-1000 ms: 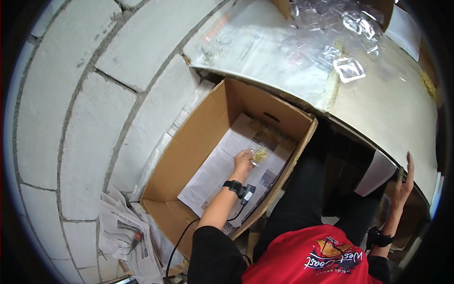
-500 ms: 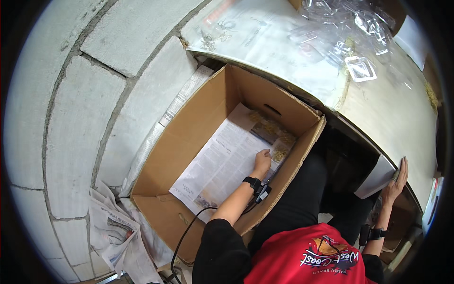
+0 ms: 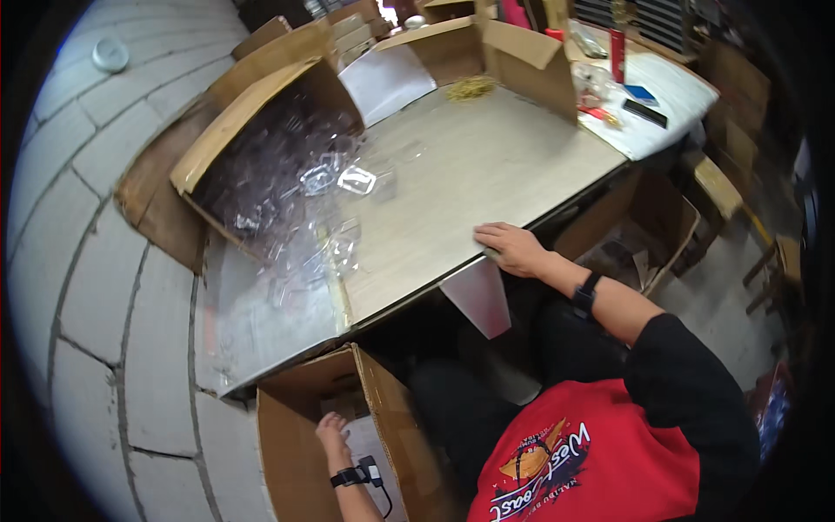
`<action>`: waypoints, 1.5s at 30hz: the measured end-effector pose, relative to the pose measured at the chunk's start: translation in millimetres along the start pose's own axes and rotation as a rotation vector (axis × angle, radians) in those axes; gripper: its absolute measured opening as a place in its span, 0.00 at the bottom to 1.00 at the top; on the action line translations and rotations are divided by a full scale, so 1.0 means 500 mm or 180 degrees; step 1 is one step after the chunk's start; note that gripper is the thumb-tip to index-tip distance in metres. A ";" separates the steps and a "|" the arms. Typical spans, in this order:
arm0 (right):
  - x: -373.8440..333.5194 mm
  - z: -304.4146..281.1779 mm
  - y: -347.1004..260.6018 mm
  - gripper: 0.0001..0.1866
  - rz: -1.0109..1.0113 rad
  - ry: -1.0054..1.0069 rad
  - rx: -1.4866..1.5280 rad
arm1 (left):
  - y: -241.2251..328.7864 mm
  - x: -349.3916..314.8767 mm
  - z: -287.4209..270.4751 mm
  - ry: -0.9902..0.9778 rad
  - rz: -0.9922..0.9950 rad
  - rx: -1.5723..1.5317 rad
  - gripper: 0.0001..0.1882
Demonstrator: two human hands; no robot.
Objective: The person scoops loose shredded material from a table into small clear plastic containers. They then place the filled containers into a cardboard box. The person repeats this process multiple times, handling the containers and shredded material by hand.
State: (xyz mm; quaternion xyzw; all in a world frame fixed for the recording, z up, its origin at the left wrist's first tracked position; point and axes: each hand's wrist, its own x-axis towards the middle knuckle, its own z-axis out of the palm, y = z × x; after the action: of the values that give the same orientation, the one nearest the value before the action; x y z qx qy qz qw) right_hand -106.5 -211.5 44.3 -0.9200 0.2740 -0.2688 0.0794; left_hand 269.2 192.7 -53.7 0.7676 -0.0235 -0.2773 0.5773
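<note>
My left hand [image 3: 333, 432] is raised at the mouth of a deep cardboard box [image 3: 400, 435], fingers loosely bent and slightly blurred, with nothing visible in them. Below it, printed paper [image 3: 365, 442] lines the box bottom; most of the inside is hidden by the near wall. My right hand [image 3: 513, 249] lies on the front edge of the table [image 3: 444, 209], its fingers stretched out flat over the top. Under that hand, a whitish sheet [image 3: 480, 297] hangs down from the table edge. I wear a black strap on each wrist; a cable runs from the left one.
Clear plastic trays [image 3: 300, 196] spill from a tipped carton [image 3: 252, 113] at the table's left. A white sheet [image 3: 387, 83] and dry yellowish strands [image 3: 470, 88] lie farther back. A phone [image 3: 644, 113] rests on the right side table. Another open box [image 3: 639, 217] stands below on the right.
My view has swung up and right, bringing the whole tabletop in. My left hand has risen from the paper at the box bottom. My right hand stays on the table edge.
</note>
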 end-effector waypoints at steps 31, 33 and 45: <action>0.307 -0.092 0.228 0.16 0.0518 -0.2333 0.1815 | 0.497 0.056 0.774 -0.2046 0.2809 0.3770 0.30; 0.425 -0.091 0.361 0.18 0.1428 -0.1198 0.1512 | 0.487 0.050 0.788 -0.1868 0.2756 0.3789 0.30; 0.829 0.019 0.896 0.29 0.2770 -0.0088 -0.0034 | 0.483 0.058 0.789 -0.1643 0.2529 0.3707 0.30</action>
State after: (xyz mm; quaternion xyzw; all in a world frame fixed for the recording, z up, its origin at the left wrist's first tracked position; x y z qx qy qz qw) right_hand -15.8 -813.3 91.9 -0.7227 0.6366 -0.1965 0.1842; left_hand 183.5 -242.3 81.1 0.7933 -0.5764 -0.1619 0.1106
